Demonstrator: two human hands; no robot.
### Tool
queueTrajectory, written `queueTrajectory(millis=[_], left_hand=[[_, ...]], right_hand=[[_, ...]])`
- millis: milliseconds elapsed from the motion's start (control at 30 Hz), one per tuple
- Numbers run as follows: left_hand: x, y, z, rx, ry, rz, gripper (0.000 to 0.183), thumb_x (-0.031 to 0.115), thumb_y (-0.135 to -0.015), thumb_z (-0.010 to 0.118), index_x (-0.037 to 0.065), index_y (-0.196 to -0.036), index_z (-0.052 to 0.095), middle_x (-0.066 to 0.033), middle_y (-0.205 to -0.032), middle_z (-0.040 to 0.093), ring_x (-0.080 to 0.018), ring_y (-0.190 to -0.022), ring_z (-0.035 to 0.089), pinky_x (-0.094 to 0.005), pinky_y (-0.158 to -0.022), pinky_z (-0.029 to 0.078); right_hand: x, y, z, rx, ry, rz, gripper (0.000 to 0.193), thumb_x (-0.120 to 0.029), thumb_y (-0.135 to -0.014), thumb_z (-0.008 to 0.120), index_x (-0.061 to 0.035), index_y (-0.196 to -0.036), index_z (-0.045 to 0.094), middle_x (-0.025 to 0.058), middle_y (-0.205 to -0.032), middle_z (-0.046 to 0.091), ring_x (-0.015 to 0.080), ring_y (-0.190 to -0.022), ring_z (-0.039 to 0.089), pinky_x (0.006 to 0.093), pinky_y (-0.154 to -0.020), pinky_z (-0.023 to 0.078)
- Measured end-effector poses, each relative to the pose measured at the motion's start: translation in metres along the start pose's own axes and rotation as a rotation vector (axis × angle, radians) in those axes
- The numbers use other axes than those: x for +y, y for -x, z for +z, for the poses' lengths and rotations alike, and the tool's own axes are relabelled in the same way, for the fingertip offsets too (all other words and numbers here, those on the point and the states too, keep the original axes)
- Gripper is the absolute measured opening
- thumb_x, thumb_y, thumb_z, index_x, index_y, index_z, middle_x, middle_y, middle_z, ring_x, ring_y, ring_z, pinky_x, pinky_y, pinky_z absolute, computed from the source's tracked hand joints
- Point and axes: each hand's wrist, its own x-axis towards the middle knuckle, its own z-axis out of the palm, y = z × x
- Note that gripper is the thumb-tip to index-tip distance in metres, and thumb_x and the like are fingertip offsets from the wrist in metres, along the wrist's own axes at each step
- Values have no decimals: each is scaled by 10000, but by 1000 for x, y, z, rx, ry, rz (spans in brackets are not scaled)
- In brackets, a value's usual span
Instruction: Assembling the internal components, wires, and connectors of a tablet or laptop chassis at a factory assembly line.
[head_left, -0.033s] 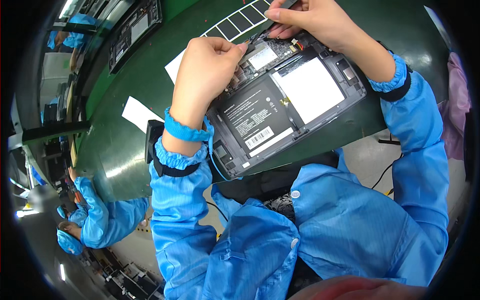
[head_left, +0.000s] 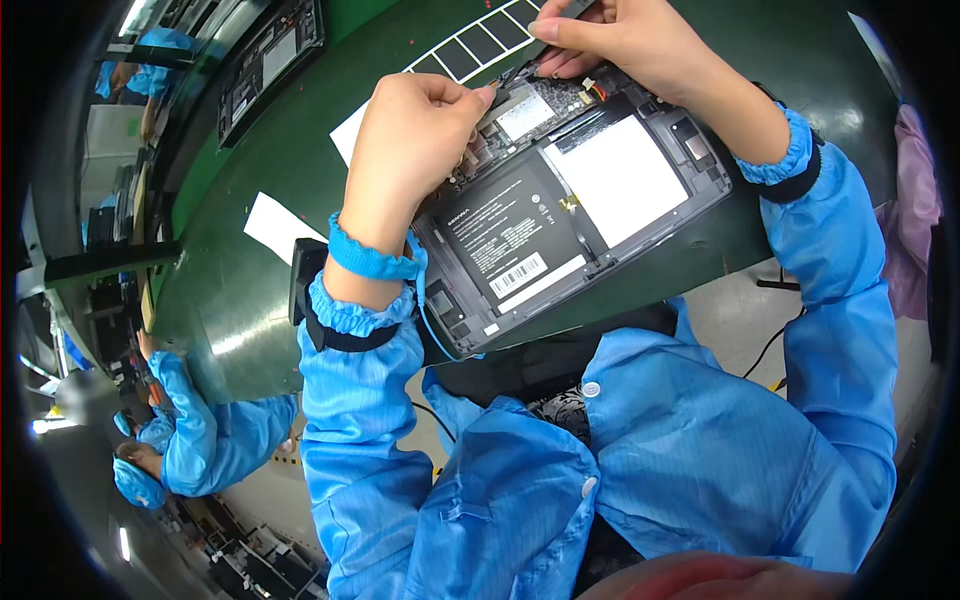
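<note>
Tablet [head_left: 520, 225], 1 opened unit, lies under 2 hands [head_left: 415, 135] [head_left: 640, 45].

Premises present as an electronics workshop, evidenced by an opened tablet [head_left: 515, 230] on a green worktop [head_left: 215, 310], a second opened device [head_left: 272, 70] to the left, a corded blue wristband [head_left: 372, 262], a blue smock [head_left: 700, 430] and a co-worker [head_left: 215, 440] similarly clad and capped.

Left hand [head_left: 415, 132] knuckles-up, right hand [head_left: 632, 45] curled and farther forward
</note>
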Motion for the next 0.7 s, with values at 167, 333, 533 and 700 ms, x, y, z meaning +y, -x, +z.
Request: queueTrajectory(millis=[167,333,533,700], left_hand=[[11,2,-3,-18,-25,-38,298,236,-839,700,-44,-749,653,-37,-600,596,-100,-506,572,-226,-461,422],[16,0,-5,-57,-15,-71,303,251,-824,721,-38,-757,660,-49,-629,617,-103,-519,589,-214,-476,449],[15,-3,-5,-64,-11,-91,304,248,-818,741,-41,-765,662,-65,-644,633,-114,-529,604,-219,-484,480],[15,-5,-5,-70,-30,-88,308,256,-826,737,-34,-755,665,-66,-636,637,-118,-525,612,-216,-483,481]], right_hand=[[1,2,2,-13,49,-58,166,-113,-883,666,49,-917,660,125,-783,697,148,-686,677,251,-638,554],[-1,3,3,-12,81,-60,173,-120,-882,668,50,-917,662,121,-779,696,140,-675,669,246,-631,543],[-3,4,3,-22,112,-62,178,-119,-886,663,54,-927,663,115,-776,695,136,-679,669,241,-616,538],[-4,5,5,-2,107,-35,173,-115,-888,659,53,-929,665,110,-775,693,134,-685,669,233,-611,535]])
